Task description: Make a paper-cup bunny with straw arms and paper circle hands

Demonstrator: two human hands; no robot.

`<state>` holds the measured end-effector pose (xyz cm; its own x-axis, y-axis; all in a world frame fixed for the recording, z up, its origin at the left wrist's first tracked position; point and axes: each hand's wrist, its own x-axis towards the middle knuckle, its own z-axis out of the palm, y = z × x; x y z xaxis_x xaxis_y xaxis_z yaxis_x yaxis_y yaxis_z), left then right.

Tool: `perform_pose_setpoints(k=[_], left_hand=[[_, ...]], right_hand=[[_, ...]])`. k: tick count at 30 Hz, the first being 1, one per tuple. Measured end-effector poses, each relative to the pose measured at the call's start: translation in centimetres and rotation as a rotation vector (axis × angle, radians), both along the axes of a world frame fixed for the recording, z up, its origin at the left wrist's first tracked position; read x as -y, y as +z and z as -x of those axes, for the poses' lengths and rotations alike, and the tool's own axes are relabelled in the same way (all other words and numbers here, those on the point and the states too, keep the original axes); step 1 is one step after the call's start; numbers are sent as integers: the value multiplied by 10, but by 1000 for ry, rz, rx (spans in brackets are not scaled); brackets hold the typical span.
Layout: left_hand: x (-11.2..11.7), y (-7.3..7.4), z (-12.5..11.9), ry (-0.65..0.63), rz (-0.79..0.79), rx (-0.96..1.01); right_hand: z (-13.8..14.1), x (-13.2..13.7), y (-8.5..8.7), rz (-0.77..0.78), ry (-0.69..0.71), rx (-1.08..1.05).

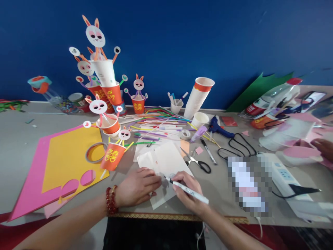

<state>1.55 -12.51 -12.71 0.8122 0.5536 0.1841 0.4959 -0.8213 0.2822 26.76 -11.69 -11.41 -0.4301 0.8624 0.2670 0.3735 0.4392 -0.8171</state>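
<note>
My right hand [188,192] grips a white marker pen [191,193], its dark tip pointing left, close above or on a sheet of white paper [173,161]. Pressed onto the same sheet, my left hand [139,185] has its fingers bent close together and holds the paper down; whatever small piece may lie under the fingertips is hidden. Just beyond the right hand lie scissors [199,164] with black handles and a black pen [208,151]. Left of the sheet, an orange paper cup [113,156] carries a small rabbit figure [124,134].
More rabbit-topped cups [137,104] stand at the back left, beside coloured sticks [161,121]. A stack of paper cups [199,97], a blue glue gun [220,128] and a power strip [286,177] are to the right. Yellow card [70,149] lies left. Another person's hand [322,149] shows at the right edge.
</note>
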Motion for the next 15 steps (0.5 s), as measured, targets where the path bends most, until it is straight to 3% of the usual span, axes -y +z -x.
perform_pose_setpoints(k=[4, 8, 15], left_hand=[[-1, 3, -1, -14, 6, 7], [-1, 3, -2, 7, -11, 32], [-2, 5, -2, 14, 3, 34]], right_hand=[[-9, -16, 4, -90, -79, 130], [-26, -34, -7, -120, -131, 251], [-58, -30, -23, -138, -96, 316]])
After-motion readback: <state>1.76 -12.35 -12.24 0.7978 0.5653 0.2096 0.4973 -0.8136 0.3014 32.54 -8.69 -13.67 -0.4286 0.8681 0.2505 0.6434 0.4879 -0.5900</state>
